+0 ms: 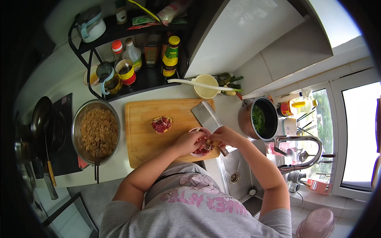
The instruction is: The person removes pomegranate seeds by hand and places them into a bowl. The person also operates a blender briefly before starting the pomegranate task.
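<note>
Both my hands are together over a small pinkish bowl (198, 154) at the right part of the wooden cutting board (143, 142). My right hand (224, 137) grips a piece of pomegranate (208, 145) with its rind. Against the same piece, from the left, lie the fingers of my left hand (192, 142), which partly hide it. Red seeds show in the bowl. Another chunk of pomegranate (161, 124) rests on the middle of the board, cut side up. A cleaver (206, 115) lies across the board's right edge, its handle partly behind my right hand.
Left of the board stands a steel bowl (118, 119) of brown minced filling with chopsticks (97, 160). A sink (238, 163) with a faucet (317, 148) and a pot (245, 119) of greens are at right. Behind are a bottle rack (140, 89) and a cream bowl (205, 81).
</note>
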`<state>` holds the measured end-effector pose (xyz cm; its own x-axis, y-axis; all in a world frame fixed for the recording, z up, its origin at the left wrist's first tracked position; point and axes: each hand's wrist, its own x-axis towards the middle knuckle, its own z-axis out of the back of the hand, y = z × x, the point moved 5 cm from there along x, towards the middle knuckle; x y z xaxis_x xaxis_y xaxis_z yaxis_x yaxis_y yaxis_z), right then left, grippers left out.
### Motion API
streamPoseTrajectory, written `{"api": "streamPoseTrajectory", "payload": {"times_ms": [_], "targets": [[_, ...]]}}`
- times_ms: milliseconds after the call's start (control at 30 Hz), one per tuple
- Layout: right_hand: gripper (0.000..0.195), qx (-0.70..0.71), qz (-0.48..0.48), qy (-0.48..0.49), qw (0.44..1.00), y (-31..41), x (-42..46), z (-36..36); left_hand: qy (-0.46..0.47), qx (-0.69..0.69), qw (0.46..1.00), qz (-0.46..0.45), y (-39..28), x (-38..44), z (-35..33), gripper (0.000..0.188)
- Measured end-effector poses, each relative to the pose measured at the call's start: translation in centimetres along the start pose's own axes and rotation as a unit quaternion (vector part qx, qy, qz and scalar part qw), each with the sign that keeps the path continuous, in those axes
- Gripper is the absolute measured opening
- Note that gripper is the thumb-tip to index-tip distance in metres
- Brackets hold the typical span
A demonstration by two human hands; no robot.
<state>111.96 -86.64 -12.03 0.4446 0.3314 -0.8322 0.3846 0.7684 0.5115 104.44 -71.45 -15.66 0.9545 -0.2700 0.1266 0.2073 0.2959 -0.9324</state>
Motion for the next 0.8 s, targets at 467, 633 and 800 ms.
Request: {"api": "streamPoseTrajectory", "payload": {"times_ms": [467,633,800], "targets": [[0.030,0.005,0.000,-0.083,0.997,-0.6,-1.3,-0.7,0.062,-0.179,0.975,0.113,0.0,0.5,-1.5,0.031],[0.032,0.021,0.000,-0.086,0.996,-1.4,-1.5,-0.4,0.019,-0.159,0.981,0.108,0.8,-0.4,-1.6,0.029],[0.035,0.020,0.039,-0.076,0.996,-0.2,-3.3,-0.8,0.006,-0.165,0.981,0.100,-0.8,-0.5,-1.3,0.023]]}}
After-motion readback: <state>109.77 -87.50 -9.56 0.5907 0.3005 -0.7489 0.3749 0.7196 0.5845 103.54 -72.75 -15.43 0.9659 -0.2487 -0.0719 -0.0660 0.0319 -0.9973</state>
